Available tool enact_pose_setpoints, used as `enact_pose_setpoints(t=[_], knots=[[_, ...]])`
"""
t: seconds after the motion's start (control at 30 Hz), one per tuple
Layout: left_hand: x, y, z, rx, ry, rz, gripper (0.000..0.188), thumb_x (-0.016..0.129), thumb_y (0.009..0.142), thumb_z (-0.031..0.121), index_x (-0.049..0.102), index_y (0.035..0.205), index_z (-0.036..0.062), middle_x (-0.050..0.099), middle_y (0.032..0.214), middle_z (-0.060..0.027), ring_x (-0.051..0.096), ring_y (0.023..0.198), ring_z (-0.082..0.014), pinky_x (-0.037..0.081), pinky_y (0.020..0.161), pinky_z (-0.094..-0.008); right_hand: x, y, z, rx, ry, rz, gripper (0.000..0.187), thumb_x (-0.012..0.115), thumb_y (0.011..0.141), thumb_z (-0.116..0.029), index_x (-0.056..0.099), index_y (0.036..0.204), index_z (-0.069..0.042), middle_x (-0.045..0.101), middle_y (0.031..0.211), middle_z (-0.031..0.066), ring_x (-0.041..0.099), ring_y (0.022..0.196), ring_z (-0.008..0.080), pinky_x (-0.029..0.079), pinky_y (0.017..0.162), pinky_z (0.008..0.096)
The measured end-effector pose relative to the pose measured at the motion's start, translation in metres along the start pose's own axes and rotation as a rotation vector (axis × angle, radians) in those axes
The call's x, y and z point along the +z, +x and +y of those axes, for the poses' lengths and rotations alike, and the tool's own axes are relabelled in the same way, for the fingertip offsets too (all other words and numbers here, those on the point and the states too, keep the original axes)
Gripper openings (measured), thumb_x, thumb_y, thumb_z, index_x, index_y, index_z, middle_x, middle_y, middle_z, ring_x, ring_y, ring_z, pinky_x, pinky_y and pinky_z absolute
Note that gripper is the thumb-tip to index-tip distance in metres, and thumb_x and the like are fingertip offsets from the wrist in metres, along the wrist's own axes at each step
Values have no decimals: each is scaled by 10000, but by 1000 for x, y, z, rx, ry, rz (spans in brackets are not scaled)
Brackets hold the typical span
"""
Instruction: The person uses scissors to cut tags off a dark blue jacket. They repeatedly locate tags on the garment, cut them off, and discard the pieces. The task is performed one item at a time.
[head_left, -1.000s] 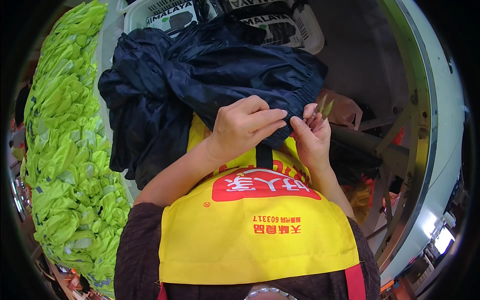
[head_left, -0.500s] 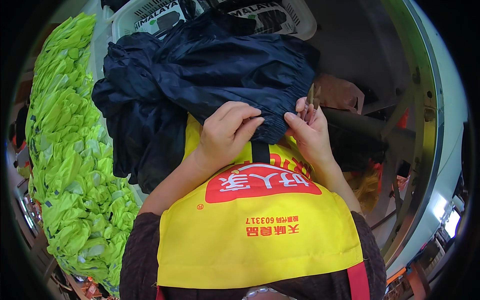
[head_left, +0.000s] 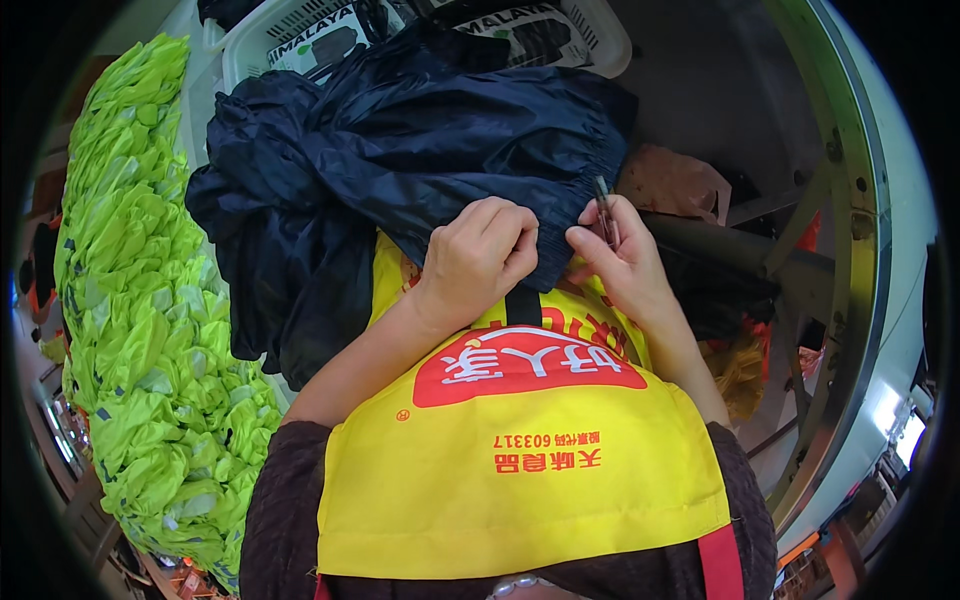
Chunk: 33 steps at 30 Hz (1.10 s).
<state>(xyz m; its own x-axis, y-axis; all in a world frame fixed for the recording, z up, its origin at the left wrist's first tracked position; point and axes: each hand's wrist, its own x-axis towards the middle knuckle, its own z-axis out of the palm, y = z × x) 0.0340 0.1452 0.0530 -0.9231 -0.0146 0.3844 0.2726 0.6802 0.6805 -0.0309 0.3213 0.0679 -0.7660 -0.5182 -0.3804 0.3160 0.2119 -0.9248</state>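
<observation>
A dark navy garment (head_left: 450, 140) of thin shiny cloth is bunched over my lap, with a gathered elastic edge toward the right. My left hand (head_left: 480, 255) is closed at that gathered edge, fingers curled in a pinch on the cloth. Just right of the edge, my right hand (head_left: 625, 260) holds a small slim tool, apparently thread snips (head_left: 604, 210), with the dark tip pointing up and away. Fingers hide part of it. A yellow apron (head_left: 520, 500) with red print covers my front, under the garment.
Bright yellow-green garments (head_left: 150, 330) lie in a long heap at the left. Beyond the navy cloth stands a white plastic basket (head_left: 615, 45) holding printed packages. A metal table frame (head_left: 855, 200) curves along the right, with brown paper (head_left: 675, 185) beside it.
The snips have turned in my right hand and now point upward. My left hand has shifted slightly right, its fingers more curled. The navy garment has barely moved.
</observation>
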Motion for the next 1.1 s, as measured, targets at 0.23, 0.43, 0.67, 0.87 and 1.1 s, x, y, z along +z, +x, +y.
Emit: enact_pose_setpoints(t=[0.23, 0.43, 0.67, 0.87, 1.1], knots=[[7, -3, -4, -96, -68, -49, 111, 626, 723, -31, 559, 801, 9, 572, 755, -87, 580, 616, -197, 468, 539, -249, -27, -10, -22, 265, 180, -291, 333, 344, 962, -308, 518, 924, -27, 513, 690, 25, 466, 561, 57, 374, 516, 180], [2, -6, -1, -39, -26, -76, 157, 680, 717, 89, 591, 830, 26, 599, 799, -93, 592, 687, -231, 489, 587, -287, -30, -6, 3, 303, 203, -346, 297, 433, 949, -294, 519, 982, -12, 569, 684, 59, 569, 601, 125, 444, 540, 263], [-10, -10, 4, -29, 119, -194, 401, 762, 666, 294, 631, 925, 17, 619, 886, -106, 574, 838, -252, 468, 710, -335, -32, -3, 8, -298, -825, -118, 317, 568, 874, -292, 521, 1041, -27, 617, 857, 154, 609, 738, 318, 472, 619, 387], [-8, -11, 3, -4, 123, -206, 403, 760, 671, 308, 638, 918, 14, 626, 870, -107, 573, 811, -247, 464, 698, -333, -28, 13, 14, -379, -962, -130, 262, 560, 878, -280, 528, 950, -30, 603, 806, 151, 602, 738, 313, 469, 622, 388], [-11, -14, 4, -47, 90, -241, 371, 757, 687, 285, 645, 923, 20, 637, 868, -117, 585, 793, -248, 478, 690, -330, -32, 23, 11, -295, -967, -127, 246, 512, 902, -270, 530, 933, -26, 586, 774, 180, 591, 718, 312, 460, 623, 360]])
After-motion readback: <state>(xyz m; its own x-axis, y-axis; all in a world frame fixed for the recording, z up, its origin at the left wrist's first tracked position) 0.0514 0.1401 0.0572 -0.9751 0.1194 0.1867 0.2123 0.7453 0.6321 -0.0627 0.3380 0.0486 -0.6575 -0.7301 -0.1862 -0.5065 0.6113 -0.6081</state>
